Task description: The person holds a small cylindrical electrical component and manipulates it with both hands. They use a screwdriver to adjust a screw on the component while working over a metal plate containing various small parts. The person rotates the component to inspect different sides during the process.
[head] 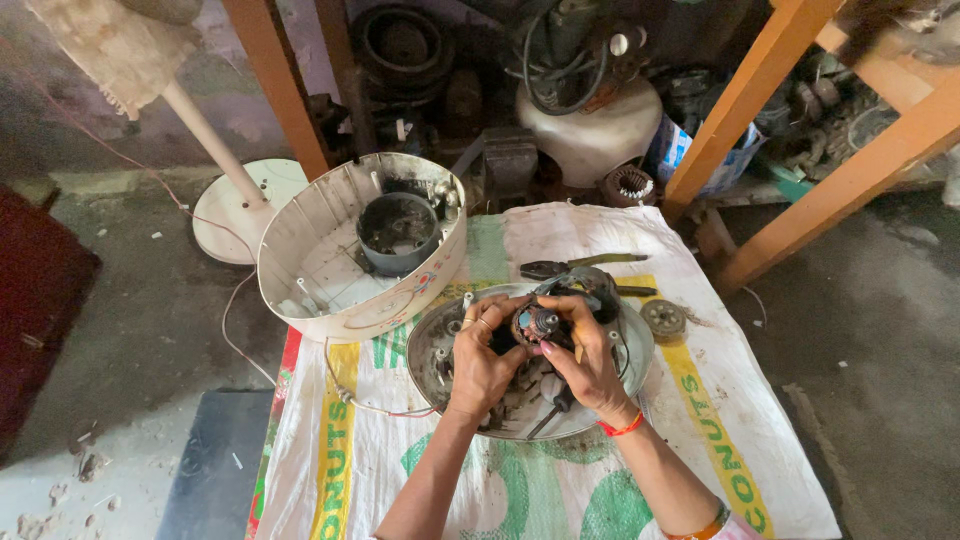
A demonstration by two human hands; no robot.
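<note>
your left hand (483, 362) and right hand (583, 360) both clamp a small motor (538, 323) over the round metal plate (630, 352) – its lower half hidden by fingers, screwdriver (553, 408) partly covered.

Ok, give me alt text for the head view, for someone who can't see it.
Both hands, left hand and right hand, grip a small motor part over a round metal tray on a printed woven sack. Pliers and a white plastic housing lie nearby.

Woven sack-covered table (560, 490), white casing (330, 270), metal pan (620, 375), pliers (570, 266), gear (663, 319)
</note>
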